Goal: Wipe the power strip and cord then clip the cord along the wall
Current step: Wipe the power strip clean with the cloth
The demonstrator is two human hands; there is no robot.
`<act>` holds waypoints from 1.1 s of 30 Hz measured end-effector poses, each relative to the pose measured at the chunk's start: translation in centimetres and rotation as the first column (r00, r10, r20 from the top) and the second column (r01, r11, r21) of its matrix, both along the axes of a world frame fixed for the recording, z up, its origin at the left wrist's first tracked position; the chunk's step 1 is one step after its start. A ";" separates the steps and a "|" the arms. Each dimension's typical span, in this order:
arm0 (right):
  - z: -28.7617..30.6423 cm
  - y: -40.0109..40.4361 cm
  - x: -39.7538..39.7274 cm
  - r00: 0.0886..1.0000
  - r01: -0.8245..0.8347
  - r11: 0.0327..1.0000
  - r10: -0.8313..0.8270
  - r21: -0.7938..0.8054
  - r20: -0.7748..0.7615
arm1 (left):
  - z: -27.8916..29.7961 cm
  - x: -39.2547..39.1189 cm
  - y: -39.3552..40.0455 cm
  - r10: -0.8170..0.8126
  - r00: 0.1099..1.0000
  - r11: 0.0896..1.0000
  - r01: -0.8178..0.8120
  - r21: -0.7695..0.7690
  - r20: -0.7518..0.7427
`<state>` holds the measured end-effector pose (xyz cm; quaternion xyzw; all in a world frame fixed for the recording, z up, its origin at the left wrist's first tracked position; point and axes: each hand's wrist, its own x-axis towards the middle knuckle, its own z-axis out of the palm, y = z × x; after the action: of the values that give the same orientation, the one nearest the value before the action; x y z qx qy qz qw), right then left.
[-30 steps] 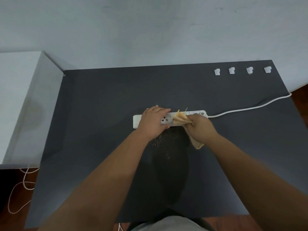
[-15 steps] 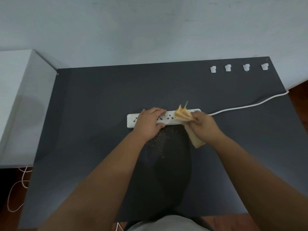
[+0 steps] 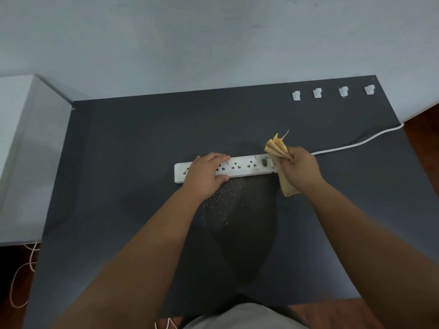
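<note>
A white power strip lies across the middle of the dark table. My left hand presses flat on its left part, thumb at the near edge. My right hand is closed around a bunched yellow cloth at the strip's right end, where the switch shows. The white cord runs from that end to the right and drops off the table's far right edge. Several white cord clips sit in a row at the far right of the table, by the wall.
Fine crumbs are scattered on the table just in front of the strip. A white cabinet stands against the table's left side. Thin white cable loops on the floor at lower left. A pale wall runs behind the table.
My right hand has slid the cloth to the right along the strip, from its middle to its right end, uncovering more sockets. My left hand has stayed on the strip's left part.
</note>
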<state>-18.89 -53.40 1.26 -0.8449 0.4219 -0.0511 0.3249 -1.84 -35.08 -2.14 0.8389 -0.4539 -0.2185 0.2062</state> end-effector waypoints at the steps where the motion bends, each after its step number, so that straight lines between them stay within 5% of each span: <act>1: -0.3 0.1 -0.4 0.999 -0.025 1.000 0.026 0.012 -0.027 | 0.0 0.0 0.0 -0.002 1.000 1.000 0.002 0.004 -0.001; 6: -0.4 2.8 -3.1 0.981 -0.195 0.967 0.196 0.161 0.012 | -0.1 0.0 0.0 0.006 1.000 1.000 -0.007 -0.011 -0.007; 11: 0.5 0.1 -1.0 0.997 0.054 0.997 -0.057 0.053 0.053 | 0.1 0.0 0.1 0.004 1.000 1.000 -0.004 -0.015 -0.013; 14: -0.2 0.9 -0.9 0.991 -0.096 0.995 0.096 0.005 -0.098 | 0.2 -0.1 0.0 0.004 1.000 1.000 -0.004 -0.010 -0.007; 17: 0.0 3.3 -1.1 0.942 -0.326 0.942 0.331 0.087 -0.061 | 0.0 0.1 0.0 -0.002 1.000 1.000 0.002 -0.030 0.003; 21: 0.4 1.8 1.3 0.986 -0.164 0.986 0.164 -0.014 0.012 | -0.1 0.0 -0.1 -0.015 1.000 1.000 0.015 -0.011 -0.006; 26: -1.7 3.7 1.8 0.976 -0.214 0.977 0.215 0.019 -0.029 | 0.2 0.1 0.9 -0.063 0.997 0.993 0.058 0.099 0.052; 33: -2.1 4.1 2.5 0.978 -0.205 0.979 0.204 -0.018 -0.053 | 0.1 3.4 6.4 0.171 0.985 0.982 -0.170 0.085 -0.004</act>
<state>-16.35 -49.27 -0.89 -0.8885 0.3404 -0.0008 0.3076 1.59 -28.66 -2.04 0.8814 -0.3694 -0.2239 0.1913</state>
